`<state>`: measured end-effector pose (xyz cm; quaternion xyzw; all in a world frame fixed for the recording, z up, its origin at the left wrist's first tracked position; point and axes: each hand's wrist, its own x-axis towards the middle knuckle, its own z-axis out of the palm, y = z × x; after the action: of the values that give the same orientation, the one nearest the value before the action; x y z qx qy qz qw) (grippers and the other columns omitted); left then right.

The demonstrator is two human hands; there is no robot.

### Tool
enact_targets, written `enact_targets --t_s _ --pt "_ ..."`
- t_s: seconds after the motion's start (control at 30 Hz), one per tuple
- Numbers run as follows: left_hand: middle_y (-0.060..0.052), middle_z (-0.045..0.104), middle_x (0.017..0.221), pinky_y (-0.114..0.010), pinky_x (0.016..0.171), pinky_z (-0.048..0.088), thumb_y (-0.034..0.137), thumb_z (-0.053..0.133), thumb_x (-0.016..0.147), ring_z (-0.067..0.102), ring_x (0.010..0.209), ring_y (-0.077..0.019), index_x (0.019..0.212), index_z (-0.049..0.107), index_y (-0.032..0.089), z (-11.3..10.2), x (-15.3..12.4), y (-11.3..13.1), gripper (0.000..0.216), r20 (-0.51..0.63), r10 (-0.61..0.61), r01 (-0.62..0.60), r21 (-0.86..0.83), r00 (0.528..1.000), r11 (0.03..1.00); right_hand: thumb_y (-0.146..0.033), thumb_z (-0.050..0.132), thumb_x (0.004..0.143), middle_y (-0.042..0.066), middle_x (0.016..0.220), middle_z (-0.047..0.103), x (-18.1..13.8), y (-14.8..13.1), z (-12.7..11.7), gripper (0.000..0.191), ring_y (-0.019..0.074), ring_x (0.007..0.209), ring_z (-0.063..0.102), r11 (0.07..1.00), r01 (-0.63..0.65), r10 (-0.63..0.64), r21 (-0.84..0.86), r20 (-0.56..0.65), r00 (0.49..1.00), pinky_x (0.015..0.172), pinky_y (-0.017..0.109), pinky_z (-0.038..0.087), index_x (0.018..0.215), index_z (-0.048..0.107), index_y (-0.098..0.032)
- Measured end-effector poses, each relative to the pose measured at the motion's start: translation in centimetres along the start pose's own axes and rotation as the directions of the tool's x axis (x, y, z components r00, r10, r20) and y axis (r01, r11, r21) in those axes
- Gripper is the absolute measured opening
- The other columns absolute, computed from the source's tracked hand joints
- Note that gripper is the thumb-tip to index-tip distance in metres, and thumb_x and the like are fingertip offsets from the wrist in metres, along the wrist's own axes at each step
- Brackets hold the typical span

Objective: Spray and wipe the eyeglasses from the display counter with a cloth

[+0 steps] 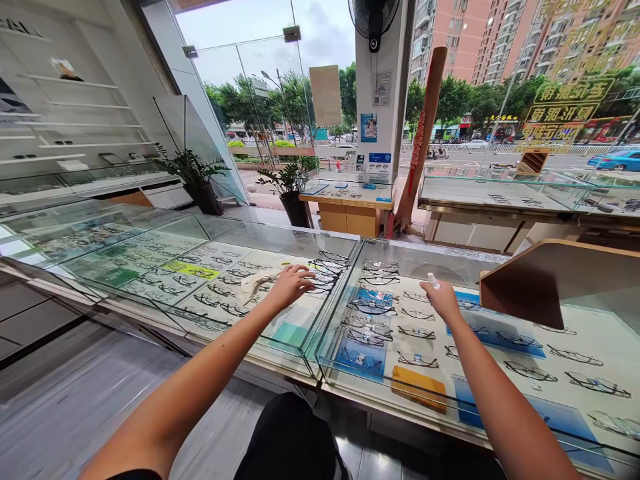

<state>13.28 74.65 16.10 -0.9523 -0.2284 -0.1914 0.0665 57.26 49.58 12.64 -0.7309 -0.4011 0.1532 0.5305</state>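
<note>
The white bottle [433, 281] is standing out from the right hand [444, 301], above the right display case [360, 400]. The fingers of this hand are wrapping its lower part, so only the upper end is showing. The left hand [290, 288] is hovering over the left display case [280, 237], its fingers loosely bent and a little spread, apparently holding nothing. The fingertips are pointing to the dark eyeglasses [334, 257]; whether they are touching them, I cannot tell. A pale cloth [255, 285] is lying in folds just beside this hand, on its left.

By its look, I am judging the bottle to be light and rather stiff, perhaps a bit slippery if the surface is wet. Its body is offering the surest hold, leaving one finger free for the top. The eyeglasses are looking thin and fragile, so I am recommending the bridge or the frame near a hinge, without pressing the lenses. The cloth is seeming soft and limp; a simple pinch anywhere is probably sufficing.
</note>
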Motion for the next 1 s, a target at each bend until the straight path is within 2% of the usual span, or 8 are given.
enact_targets --t_s 0.17,0.47,0.63,0.73,0.87,1.0 --pt "-0.001 0.081 0.122 -0.050 0.104 0.037 0.035 0.070 0.097 0.062 0.125 -0.0304 0.089 0.083 0.033 0.2 0.1 -0.3 0.015 -0.002 -0.003 0.003 0.015 1.000 1.000 -0.056 0.066 0.078 -0.002 0.050 0.047 0.0 0.0 0.0 0.040 0.0149 0.052 0.042 1.000 0.002 -0.002 -0.005 0.001 1.000 0.048 0.028 0.032 0.060 0.048 -0.024" --pt "0.000 0.079 0.127 -0.051 0.105 0.038 0.038 0.066 0.098 0.059 0.129 -0.0322 0.093 0.083 0.034 -1.4 -0.8 -0.3 0.018 0.051 0.004 -0.006 0.033 0.999 0.999 -0.055 0.064 0.080 -0.002 0.052 0.047 -0.4 -0.6 -0.2 0.040 0.0150 0.053 0.041 1.000 -0.004 0.005 -0.022 0.018 1.000 0.049 0.028 0.032 0.060 0.048 -0.024" --pt "-0.002 0.077 0.132 -0.053 0.108 0.038 0.037 0.064 0.097 0.057 0.133 -0.0327 0.102 0.080 0.031 -2.1 -1.2 0.5 0.018 0.079 -0.012 0.010 0.034 0.997 0.999 -0.055 0.064 0.079 -0.002 0.052 0.047 -0.5 -0.9 -0.3 0.039 0.0155 0.054 0.042 1.000 -0.008 0.009 -0.030 0.019 1.000 0.050 0.029 0.033 0.060 0.048 -0.024" --pt "-0.003 0.073 0.139 -0.054 0.111 0.038 0.032 0.065 0.089 0.053 0.138 -0.0341 0.108 0.076 0.029 -2.6 -1.1 1.2 0.021 0.097 -0.007 0.005 0.027 0.995 1.000 -0.054 0.064 0.079 -0.002 0.052 0.047 -0.5 -0.9 -0.3 0.039 0.0154 0.054 0.042 0.999 -0.010 0.011 -0.034 0.018 1.000 0.050 0.029 0.033 0.060 0.048 -0.024" --pt "-0.006 0.069 0.143 -0.054 0.112 0.038 0.027 0.066 0.082 0.051 0.140 -0.0357 0.114 0.073 0.029 -2.9 -0.1 1.6 0.032 0.092 -0.053 0.052 0.012 0.994 0.999 -0.055 0.064 0.080 -0.002 0.052 0.047 -0.4 -0.7 -0.2 0.039 0.0152 0.054 0.041 0.999 -0.008 0.009 -0.037 0.022 1.000 0.050 0.028 0.033 0.060 0.048 -0.024" --pt "-0.009 0.073 0.134 -0.055 0.109 0.040 0.027 0.065 0.091 0.055 0.134 -0.0368 0.099 0.078 0.027 -1.9 1.9 1.4 0.015 0.057 -0.094 0.092 0.049 0.994 0.995 -0.056 0.064 0.079 -0.003 0.051 0.046 -0.3 -0.6 -0.2 0.040 0.0154 0.054 0.042 0.999 0.002 -0.001 -0.034 0.024 1.000 0.049 0.028 0.033 0.060 0.049 -0.024"
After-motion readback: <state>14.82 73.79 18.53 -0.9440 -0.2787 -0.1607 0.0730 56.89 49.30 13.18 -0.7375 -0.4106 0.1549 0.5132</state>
